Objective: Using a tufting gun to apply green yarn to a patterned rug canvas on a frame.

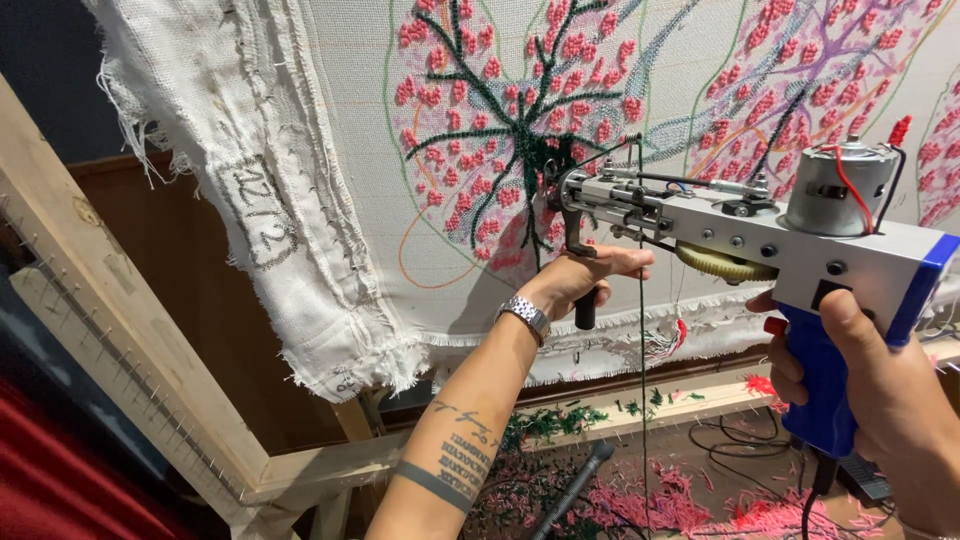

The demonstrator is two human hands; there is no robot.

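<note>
Head view: a person holds a tufting gun (740, 235) up to a white cloth (330, 150) stretched on a wood frame (130, 360). The right hand (880, 400) is closed tight on the blue grip at the back. The left hand (580, 280) is wrapped round the black front handle, w/ a silver watch (527, 317) on the wrist. The gun tip sits at the dark green stem of a pink & green tree pic, about mid cloth.

What could go wrong, I think: the thin green yarn (642, 380) hangs straight down by the left hand, so it could snag on fingers or the gears. If the gun tilts or pushes too soft, the tip may skip or rip the cloth. The frame edge has rows of sharp nails, bad for an arm.

The cloth edge is frayed & hangs loose. On the floor there are pink & green yarn bits (640, 500) + black cords (720, 440). Wall behind is brown.
</note>
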